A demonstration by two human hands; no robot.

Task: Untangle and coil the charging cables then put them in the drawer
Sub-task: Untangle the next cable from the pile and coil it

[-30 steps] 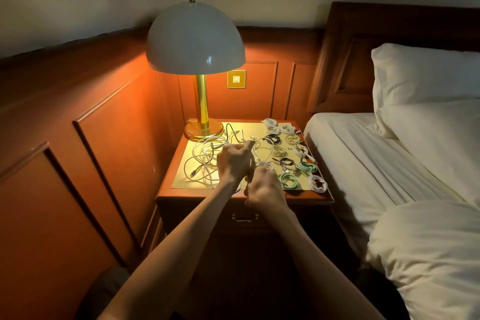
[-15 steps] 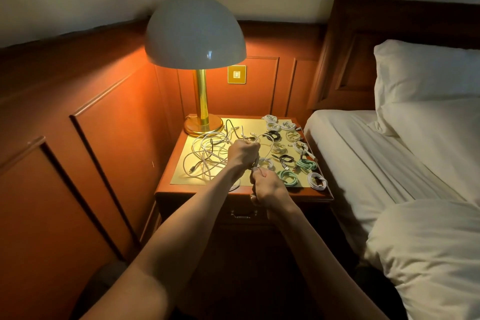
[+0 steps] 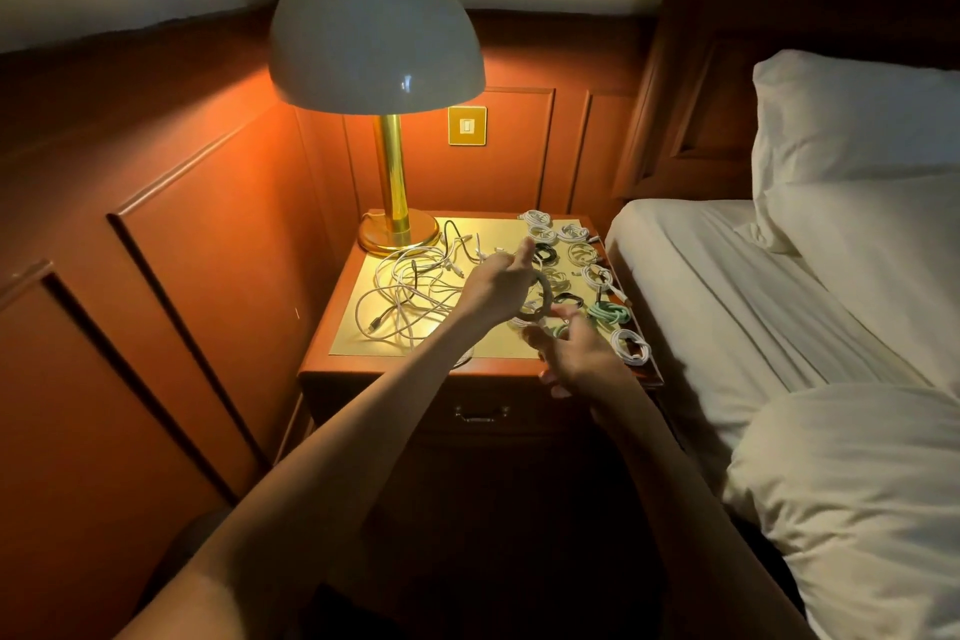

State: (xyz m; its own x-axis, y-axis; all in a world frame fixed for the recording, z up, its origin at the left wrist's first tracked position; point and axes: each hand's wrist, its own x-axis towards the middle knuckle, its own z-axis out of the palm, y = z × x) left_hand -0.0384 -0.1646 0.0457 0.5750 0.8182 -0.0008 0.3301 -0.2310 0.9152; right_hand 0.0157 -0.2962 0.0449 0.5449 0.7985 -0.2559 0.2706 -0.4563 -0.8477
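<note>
Starting nearest: both bare forearms reach in over the nightstand (image 3: 317, 369). Drawer (image 3: 480, 413) in its front is closed, metal handle showing.

Right hand (image 3: 576, 353) hovers over the front right part of the top, fingers part spread and blurred. One fingertip sits right at the bottom of a cable loop (image 3: 540, 299); can't tell if it actually pinches it.

Left hand (image 3: 498, 291) is just beyond and to the left, lifted off the top. Fingers are curled round the cable loop, index finger sticking up. The loop is a small round coil, pale, hanging off the hand's right side, above the tabletop.

Loose cables (image 3: 410, 291) lie in a white tangle on the left half of the top, a few dark strands mixed in, not coiled.

Coiled cables (image 3: 608, 314) sit in rows along the right half, from front edge to back: white, green and black bundles, close together, some touching.

Lamp (image 3: 376, 31) stands at the back left corner, brass stem and base, dome shade, lit. Wall switch (image 3: 467, 125) on the panelling behind it.

Bed (image 3: 753, 301) is just right of the nightstand, white pillow (image 3: 852, 120) against a wooden headboard (image 3: 701, 68).
</note>
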